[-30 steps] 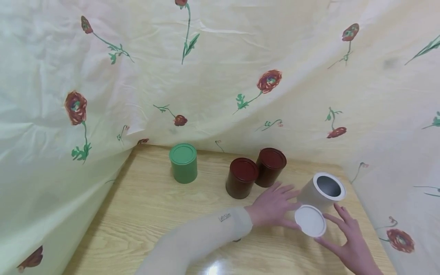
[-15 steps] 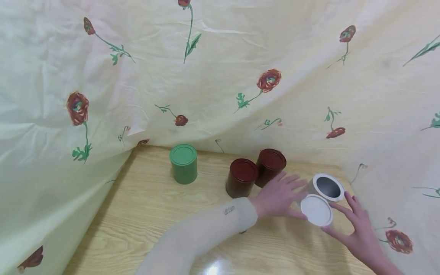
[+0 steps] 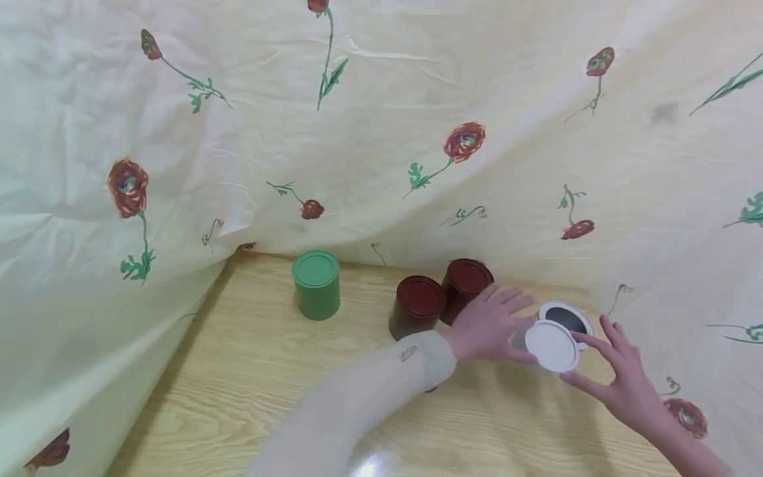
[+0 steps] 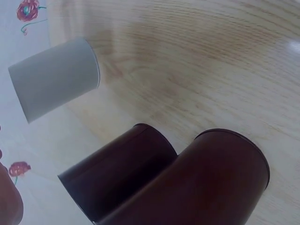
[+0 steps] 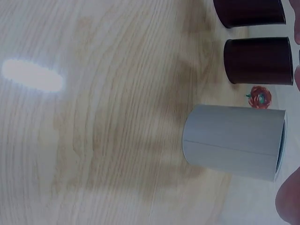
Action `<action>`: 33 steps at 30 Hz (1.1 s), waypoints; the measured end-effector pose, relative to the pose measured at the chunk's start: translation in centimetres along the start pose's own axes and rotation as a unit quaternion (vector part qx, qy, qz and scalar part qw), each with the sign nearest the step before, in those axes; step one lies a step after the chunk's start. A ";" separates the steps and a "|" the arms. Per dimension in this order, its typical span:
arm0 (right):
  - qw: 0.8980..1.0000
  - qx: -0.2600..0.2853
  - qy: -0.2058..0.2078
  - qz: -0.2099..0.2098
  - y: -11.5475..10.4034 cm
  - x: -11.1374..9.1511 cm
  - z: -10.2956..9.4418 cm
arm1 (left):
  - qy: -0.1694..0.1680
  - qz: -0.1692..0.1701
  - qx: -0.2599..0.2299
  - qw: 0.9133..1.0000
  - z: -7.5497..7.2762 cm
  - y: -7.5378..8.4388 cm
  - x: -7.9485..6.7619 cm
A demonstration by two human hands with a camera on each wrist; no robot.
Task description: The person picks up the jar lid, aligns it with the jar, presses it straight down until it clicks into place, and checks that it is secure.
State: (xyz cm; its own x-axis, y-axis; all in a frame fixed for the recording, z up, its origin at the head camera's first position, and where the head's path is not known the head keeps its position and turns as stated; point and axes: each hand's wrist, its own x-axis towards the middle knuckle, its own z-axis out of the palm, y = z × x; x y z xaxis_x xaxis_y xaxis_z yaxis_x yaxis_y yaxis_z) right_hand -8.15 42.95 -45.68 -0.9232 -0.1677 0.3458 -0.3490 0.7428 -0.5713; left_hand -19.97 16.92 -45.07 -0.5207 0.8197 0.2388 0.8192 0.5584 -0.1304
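Note:
A round white lid is held up by its edge between both hands, at the right of the head view. My left hand grips its left side with thumb and fingers spread along the rim. On the opposite side, the thumb and fingers of my right hand hold the rim. Just behind the lid stands an open grey-white can, upright on the table; the lid partly covers its dark mouth in the head view. In the left wrist view the same can is apart from the dark cans.
Two dark red lidded cans, a front one and a back one, stand close together beside my left hand. Farther left is a green lidded can. A flowered cloth hangs around the wooden table.
Both hands have carried the white lid up and slightly right in the head view, from in front of the grey-white can to overlapping its opening. The other cans stay put.

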 end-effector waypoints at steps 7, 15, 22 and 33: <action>1.000 -0.002 -0.014 0.006 1.5 1.6 -0.9 | -0.017 -0.015 0.003 1.000 0.2 -0.5 1.8; 0.999 -0.018 -0.029 0.020 3.3 3.3 -1.7 | -0.038 -0.039 -0.011 0.998 0.7 -0.8 3.8; 0.998 -0.025 -0.043 0.029 4.4 4.4 -2.1 | -0.064 -0.063 -0.014 0.996 0.8 -0.9 4.8; 0.997 -0.024 -0.068 0.040 5.1 5.1 -3.4 | -0.074 -0.078 -0.020 0.994 1.1 -0.3 6.5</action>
State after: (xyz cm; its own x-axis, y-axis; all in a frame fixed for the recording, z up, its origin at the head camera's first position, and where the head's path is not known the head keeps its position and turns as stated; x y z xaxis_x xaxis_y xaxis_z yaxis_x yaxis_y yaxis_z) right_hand -14.07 48.09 -44.35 -0.9619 -0.1909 0.1957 -0.2692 0.7866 -0.5557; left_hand -23.87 22.15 -44.54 -0.6698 0.7347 0.1078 0.7327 0.6775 -0.0647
